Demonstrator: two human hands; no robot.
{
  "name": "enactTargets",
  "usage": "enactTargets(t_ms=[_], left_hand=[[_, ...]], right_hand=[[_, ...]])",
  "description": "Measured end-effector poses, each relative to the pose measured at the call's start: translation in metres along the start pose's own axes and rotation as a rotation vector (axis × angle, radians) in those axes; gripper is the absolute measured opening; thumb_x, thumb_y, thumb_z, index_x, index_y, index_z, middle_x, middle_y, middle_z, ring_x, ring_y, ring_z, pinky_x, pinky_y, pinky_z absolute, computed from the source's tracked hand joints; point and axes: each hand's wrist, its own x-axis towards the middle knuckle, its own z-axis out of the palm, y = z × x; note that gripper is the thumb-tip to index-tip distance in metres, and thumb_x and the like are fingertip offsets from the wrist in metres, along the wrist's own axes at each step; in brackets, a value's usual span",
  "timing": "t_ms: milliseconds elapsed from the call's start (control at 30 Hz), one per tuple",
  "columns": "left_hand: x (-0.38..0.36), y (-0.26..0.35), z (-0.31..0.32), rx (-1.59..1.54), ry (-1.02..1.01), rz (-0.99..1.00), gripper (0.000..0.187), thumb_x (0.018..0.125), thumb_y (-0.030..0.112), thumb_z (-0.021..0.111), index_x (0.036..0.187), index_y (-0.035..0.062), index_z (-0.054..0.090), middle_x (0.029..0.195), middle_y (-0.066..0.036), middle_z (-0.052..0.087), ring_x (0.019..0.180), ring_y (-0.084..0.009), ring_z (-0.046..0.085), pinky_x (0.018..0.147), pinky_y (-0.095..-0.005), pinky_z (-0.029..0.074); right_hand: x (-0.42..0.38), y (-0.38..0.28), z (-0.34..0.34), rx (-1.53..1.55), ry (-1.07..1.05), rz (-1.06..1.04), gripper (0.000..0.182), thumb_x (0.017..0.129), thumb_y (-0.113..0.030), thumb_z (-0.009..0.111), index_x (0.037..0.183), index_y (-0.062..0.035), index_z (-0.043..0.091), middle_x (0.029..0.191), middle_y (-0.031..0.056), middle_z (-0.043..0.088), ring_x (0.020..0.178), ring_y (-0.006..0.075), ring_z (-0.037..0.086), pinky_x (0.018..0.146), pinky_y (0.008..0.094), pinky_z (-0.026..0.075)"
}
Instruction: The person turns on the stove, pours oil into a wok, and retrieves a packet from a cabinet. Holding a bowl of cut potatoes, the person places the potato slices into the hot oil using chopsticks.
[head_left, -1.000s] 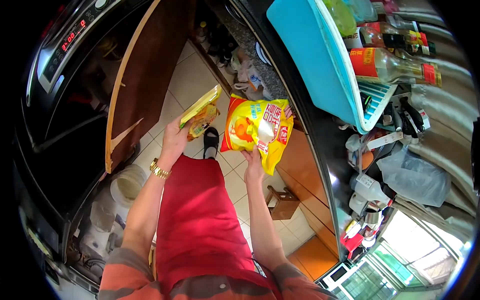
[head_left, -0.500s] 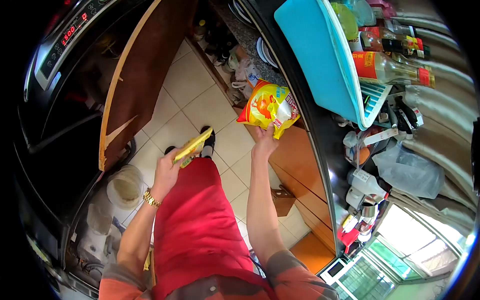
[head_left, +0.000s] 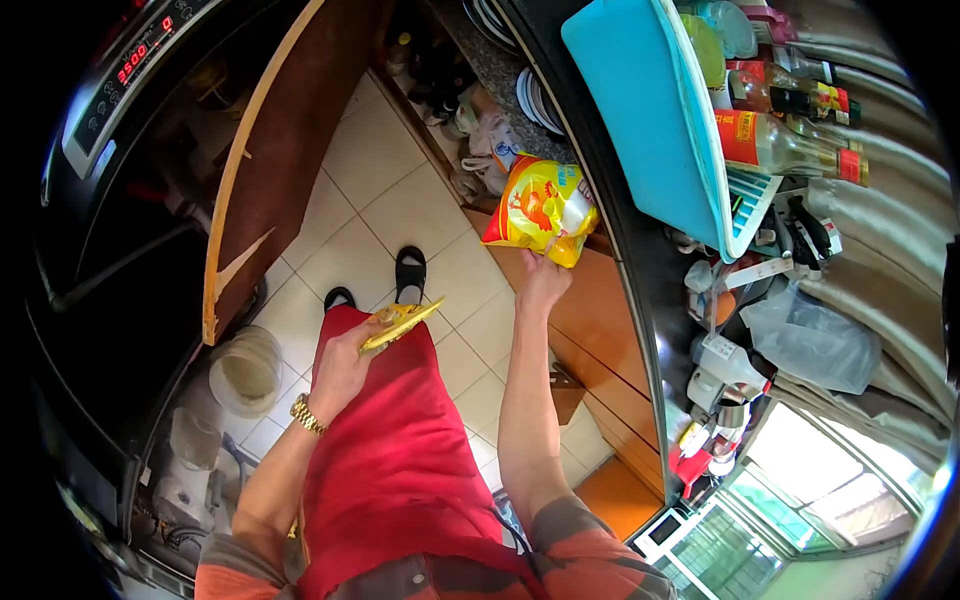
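Closed around one end of a flat yellow packet (head_left: 400, 325), my left hand (head_left: 343, 365) is above the red apron (head_left: 390, 430). The packet is seen nearly edge-on, so its print is hard to make out. My right hand (head_left: 543, 283) pinches the lower edge of a puffy yellow and red bag (head_left: 535, 208) with a bird picture on it. That bag is beside the open lower cupboard, just below the counter edge. What the bag contains is hidden.
A brown cabinet door (head_left: 275, 170) stands open at left. Plates (head_left: 537, 103) and plastic bags (head_left: 490, 140) sit in the cupboard. On the dark counter are a blue cutting board (head_left: 640, 120), bottles (head_left: 785, 143) and a clear plastic bag (head_left: 815, 340). A bucket (head_left: 245, 372) stands on the floor.
My left hand has moved slightly right and down, turning the flat packet more level. The bag in my right hand has shifted slightly right and tilted.
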Motion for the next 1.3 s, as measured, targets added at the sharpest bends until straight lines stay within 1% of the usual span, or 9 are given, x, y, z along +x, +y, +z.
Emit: enactTargets(t_ms=[167, 433, 800, 967, 1033, 1133, 1200, 1233, 1300], left_hand=[[0.009, -0.002, -0.001, 0.015, 0.015, 0.038, 0.032, 0.091, -0.005, 0.061, 0.121, -0.0005, 0.069, 0.129, -0.023, 0.067, 0.118, -0.0397, 0.066, 0.101, -0.0401, 0.054], [0.0, 0.004, 0.002, 0.041, 0.041, 0.072, 0.029, 0.092, -0.001, 0.062, 0.12, -0.0005, 0.07, 0.126, -0.024, 0.068, 0.117, -0.0397, 0.066, 0.097, -0.0413, 0.055], [-0.011, 0.011, 0.017, 0.033, 0.054, 0.075, 0.028, 0.092, -0.001, 0.064, 0.12, -0.0004, 0.07, 0.124, -0.025, 0.068, 0.112, -0.0404, 0.068, 0.094, -0.0419, 0.056], [-0.01, 0.033, 0.012, 0.023, 0.082, 0.08, 0.03, 0.092, -0.004, 0.064, 0.122, 0.0008, 0.069, 0.119, -0.025, 0.07, 0.11, -0.039, 0.069, 0.092, -0.0399, 0.056], [-0.013, 0.043, 0.01, 0.008, 0.074, 0.039, 0.031, 0.093, -0.005, 0.063, 0.122, 0.0012, 0.069, 0.118, -0.025, 0.07, 0.11, -0.0384, 0.07, 0.091, -0.0388, 0.056], [-0.012, 0.041, 0.008, -0.04, 0.146, 0.041, 0.029, 0.094, -0.004, 0.062, 0.122, 0.0011, 0.068, 0.11, -0.023, 0.072, 0.101, -0.0383, 0.072, 0.085, -0.0349, 0.056], [-0.011, 0.039, 0.002, -0.106, 0.167, -0.008, 0.027, 0.096, -0.002, 0.061, 0.121, 0.0004, 0.068, 0.101, -0.021, 0.072, 0.087, -0.0304, 0.073, 0.078, -0.0317, 0.054], [-0.011, 0.045, -0.002, -0.195, 0.17, -0.021, 0.023, 0.102, 0.006, 0.061, 0.122, -0.002, 0.066, 0.095, -0.015, 0.073, 0.083, -0.0169, 0.067, 0.078, -0.029, 0.051], [-0.009, 0.049, -0.006, -0.302, 0.17, -0.041, 0.024, 0.104, 0.01, 0.061, 0.123, -0.0032, 0.066, 0.097, -0.011, 0.073, 0.087, -0.0131, 0.064, 0.08, -0.0282, 0.051]], right_hand=[[-0.006, -0.015, -0.002, -0.021, 0.007, -0.028, 0.037, 0.102, -0.001, 0.054, 0.138, 0.0057, 0.055, 0.129, 0.0164, 0.064, 0.107, 0.0292, 0.069, 0.087, 0.0423, 0.062], [-0.016, -0.046, 0.004, -0.033, 0.048, -0.005, 0.038, 0.099, 0.004, 0.054, 0.137, 0.0055, 0.058, 0.131, 0.0162, 0.064, 0.112, 0.0286, 0.068, 0.089, 0.0426, 0.061], [0.029, -0.039, 0.047, 0.146, 0.146, -0.068, 0.038, 0.105, -0.007, 0.051, 0.139, 0.0104, 0.05, 0.138, 0.0243, 0.058, 0.123, 0.0358, 0.062, 0.104, 0.0453, 0.055], [0.06, -0.042, 0.073, 0.239, 0.205, -0.027, 0.042, 0.105, -0.012, 0.054, 0.14, 0.0103, 0.048, 0.14, 0.0261, 0.055, 0.126, 0.0358, 0.059, 0.109, 0.0438, 0.052], [0.069, -0.045, 0.084, 0.272, 0.352, 0.006, 0.045, 0.104, -0.014, 0.055, 0.141, 0.0116, 0.047, 0.146, 0.0244, 0.053, 0.127, 0.0329, 0.058, 0.109, 0.042, 0.051], [0.095, -0.024, 0.076, 0.119, 0.228, -0.039, 0.048, 0.104, -0.013, 0.054, 0.144, 0.0116, 0.047, 0.151, 0.0218, 0.05, 0.127, 0.0292, 0.058, 0.107, 0.0391, 0.05], [0.106, -0.015, 0.065, -0.153, 0.187, -0.029, 0.045, 0.1, -0.004, 0.051, 0.144, 0.0072, 0.047, 0.143, 0.0194, 0.055, 0.121, 0.0289, 0.058, 0.101, 0.0338, 0.05], [0.096, -0.022, 0.064, -0.133, 0.178, 0.047, 0.046, 0.101, -0.007, 0.054, 0.145, 0.0066, 0.046, 0.141, 0.0189, 0.056, 0.119, 0.0276, 0.059, 0.101, 0.033, 0.05], [0.079, -0.026, 0.061, -0.093, 0.16, 0.121, 0.049, 0.101, -0.009, 0.057, 0.146, 0.0061, 0.046, 0.139, 0.0185, 0.057, 0.118, 0.0262, 0.059, 0.101, 0.0322, 0.05]])
